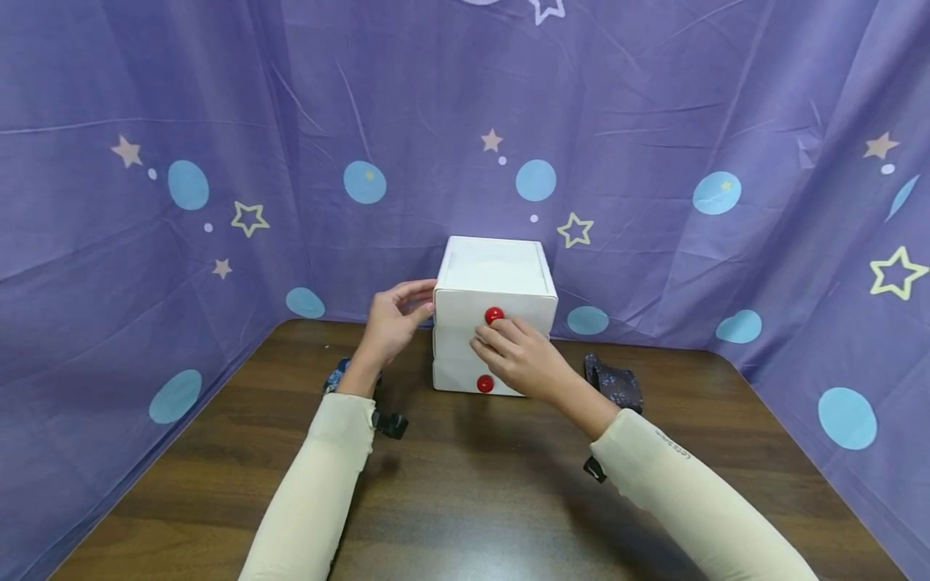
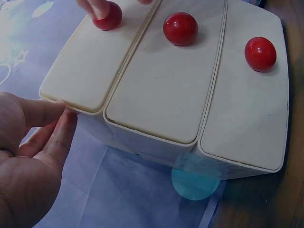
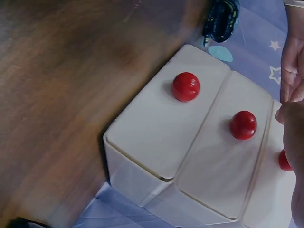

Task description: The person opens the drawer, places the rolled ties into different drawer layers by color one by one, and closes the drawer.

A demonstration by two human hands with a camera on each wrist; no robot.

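Knobs [image 2: 180, 29] — wrist views three, head two

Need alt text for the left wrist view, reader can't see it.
The left hand touches the edge of a white three-drawer unit, which appears turned sideways with three round red knobs across its front. At the top, fingers of the right hand touch the leftmost knob. Purple-blue fabric lies behind.

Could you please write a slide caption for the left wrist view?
The left hand touches a white three-drawer unit while the right hand touches one red knob.
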